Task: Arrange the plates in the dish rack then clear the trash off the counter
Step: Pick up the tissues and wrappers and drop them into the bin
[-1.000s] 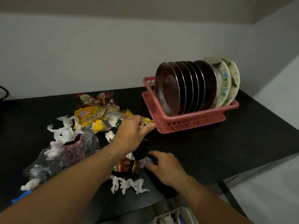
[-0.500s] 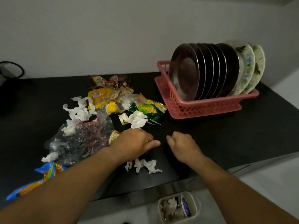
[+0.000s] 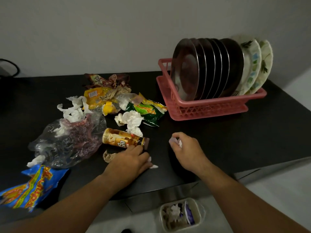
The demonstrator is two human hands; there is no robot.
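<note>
Pink dish rack (image 3: 210, 105) carrying every plate (image 3: 185, 73) I am seeing: racking looking done. Clearing underway: wrappers (image 3: 146, 111) littering counter (image 3: 235, 140), right hand (image 3: 186, 148) pinching pale scrap (image 3: 174, 141), left hand (image 3: 133, 163) gripping white tissue (image 3: 154, 166).

Seen from my remote feed: a plain off-white wall (image 3: 101, 31) rises behind a black counter (image 3: 252, 140) under dim indoor light, with pale floor (image 3: 286, 190) at lower right.

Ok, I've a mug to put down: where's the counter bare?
Bare black counter lies in front of the pink plastic dish rack, right of the right hand, and at far left. Crowded: the wrapper and tissue pile beyond the left hand.
</note>
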